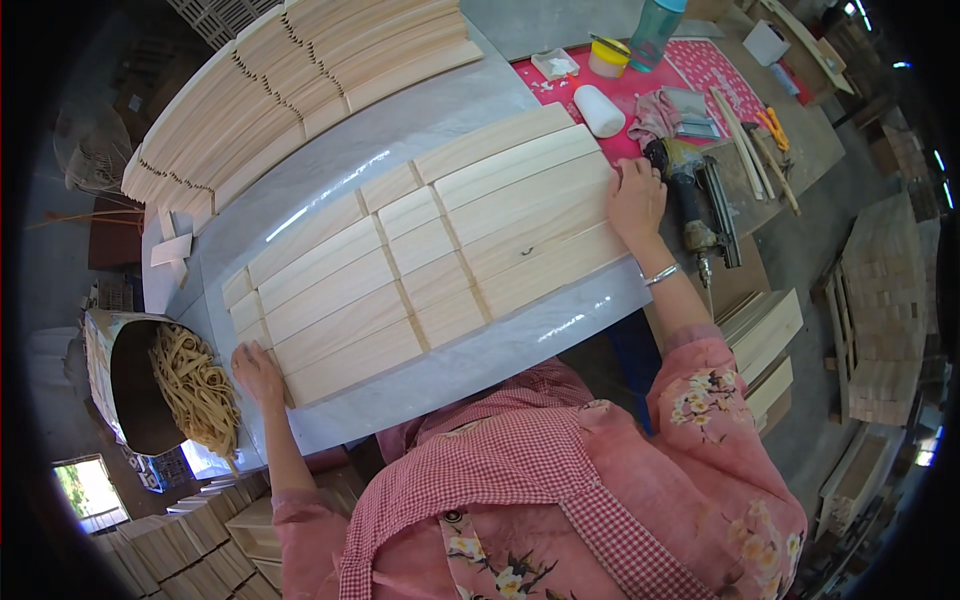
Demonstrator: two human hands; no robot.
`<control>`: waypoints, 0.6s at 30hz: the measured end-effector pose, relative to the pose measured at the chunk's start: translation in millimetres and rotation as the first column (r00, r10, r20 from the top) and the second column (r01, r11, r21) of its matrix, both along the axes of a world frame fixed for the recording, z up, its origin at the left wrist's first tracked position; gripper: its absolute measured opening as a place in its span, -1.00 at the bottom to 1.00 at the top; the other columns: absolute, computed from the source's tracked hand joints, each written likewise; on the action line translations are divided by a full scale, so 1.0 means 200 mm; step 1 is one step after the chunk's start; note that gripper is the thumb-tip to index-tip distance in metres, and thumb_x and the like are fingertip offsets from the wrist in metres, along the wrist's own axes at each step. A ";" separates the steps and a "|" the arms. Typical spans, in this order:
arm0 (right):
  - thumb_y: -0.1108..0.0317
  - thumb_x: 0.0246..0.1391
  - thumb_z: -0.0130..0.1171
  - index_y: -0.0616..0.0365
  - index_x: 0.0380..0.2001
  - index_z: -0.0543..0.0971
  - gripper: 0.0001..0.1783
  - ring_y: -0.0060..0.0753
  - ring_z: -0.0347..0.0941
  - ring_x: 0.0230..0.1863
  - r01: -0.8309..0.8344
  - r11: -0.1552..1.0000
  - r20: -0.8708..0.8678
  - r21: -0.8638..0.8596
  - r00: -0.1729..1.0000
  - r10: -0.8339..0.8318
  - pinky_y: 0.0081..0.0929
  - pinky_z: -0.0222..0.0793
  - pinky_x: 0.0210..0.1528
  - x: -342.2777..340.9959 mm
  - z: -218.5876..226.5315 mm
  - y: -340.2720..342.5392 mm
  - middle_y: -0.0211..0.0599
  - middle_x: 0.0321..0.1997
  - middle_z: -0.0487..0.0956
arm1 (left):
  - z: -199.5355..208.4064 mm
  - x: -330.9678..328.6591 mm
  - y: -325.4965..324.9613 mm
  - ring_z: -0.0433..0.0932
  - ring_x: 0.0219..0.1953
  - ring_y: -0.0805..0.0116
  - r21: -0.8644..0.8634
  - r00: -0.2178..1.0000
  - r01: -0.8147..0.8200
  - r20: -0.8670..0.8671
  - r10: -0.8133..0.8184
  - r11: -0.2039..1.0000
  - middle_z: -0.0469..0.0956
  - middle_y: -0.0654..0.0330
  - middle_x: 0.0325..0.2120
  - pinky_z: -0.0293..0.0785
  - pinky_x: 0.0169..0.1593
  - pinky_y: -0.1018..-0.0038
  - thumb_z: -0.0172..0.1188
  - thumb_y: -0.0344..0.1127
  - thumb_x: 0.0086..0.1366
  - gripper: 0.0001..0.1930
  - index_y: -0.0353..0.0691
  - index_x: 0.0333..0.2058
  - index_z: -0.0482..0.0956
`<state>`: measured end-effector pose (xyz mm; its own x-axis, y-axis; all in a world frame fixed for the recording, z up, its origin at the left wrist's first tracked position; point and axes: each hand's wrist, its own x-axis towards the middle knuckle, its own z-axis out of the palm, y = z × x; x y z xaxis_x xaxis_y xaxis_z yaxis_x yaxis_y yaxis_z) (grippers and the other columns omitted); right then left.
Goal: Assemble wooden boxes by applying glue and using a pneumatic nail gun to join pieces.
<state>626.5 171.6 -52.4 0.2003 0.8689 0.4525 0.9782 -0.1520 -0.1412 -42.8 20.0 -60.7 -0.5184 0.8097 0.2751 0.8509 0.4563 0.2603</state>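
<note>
Several pale wooden boards (340, 295) lie side by side on the grey table, with crosswise grooves lined up across them. My left hand (259, 376) rests against their left end, near the front corner, fingers stretched along the edge. At the opposite end my right hand (637, 205) touches the boards with its fingers apart and slightly bent. A silver bangle (661, 274) circles my right wrist. Just to the right of that hand lies a dark air nail gun (692, 200).
A long stack of grooved boards (270, 100) fills the table's back left. At the left, a container (125, 375) holds tan strips (190, 370). The red mat at the back right carries a white roll (599, 111), a yellow tub (608, 58), a teal bottle (657, 35) and a cloth (655, 115).
</note>
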 end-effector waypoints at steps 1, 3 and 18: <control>0.31 0.19 0.14 0.15 -0.21 0.64 -0.80 -0.01 0.49 -0.20 -0.022 0.998 -0.023 0.056 0.999 0.023 -0.14 0.41 -0.09 0.00 -0.01 0.04 -0.17 -0.15 0.55 | 0.00 0.00 0.03 0.42 0.20 -0.17 0.019 1.000 0.016 -0.015 -0.015 1.000 0.45 -0.22 0.18 0.33 0.28 0.15 0.10 -0.13 0.45 -0.48 -0.48 0.18 0.44; 0.32 0.19 0.12 0.15 -0.21 0.64 -0.81 -0.01 0.49 -0.21 -0.062 0.984 -0.063 0.165 0.995 0.074 -0.13 0.41 -0.09 0.01 -0.03 0.10 -0.17 -0.15 0.54 | -0.01 0.01 0.10 0.39 0.23 -0.18 0.054 0.998 0.048 -0.046 -0.045 0.997 0.43 -0.24 0.21 0.31 0.30 0.15 0.07 -0.13 0.47 -0.48 -0.49 0.19 0.43; 0.34 0.17 0.11 0.15 -0.26 0.54 -0.86 0.03 0.49 -0.19 -0.062 0.998 0.020 -0.028 0.998 0.062 -0.09 0.43 -0.13 -0.06 0.00 0.19 -0.10 -0.18 0.51 | -0.03 -0.10 0.20 0.45 0.15 -0.22 -0.014 0.995 0.096 0.002 -0.096 0.995 0.45 -0.24 0.17 0.35 0.24 0.14 0.06 -0.12 0.43 -0.48 -0.44 0.17 0.44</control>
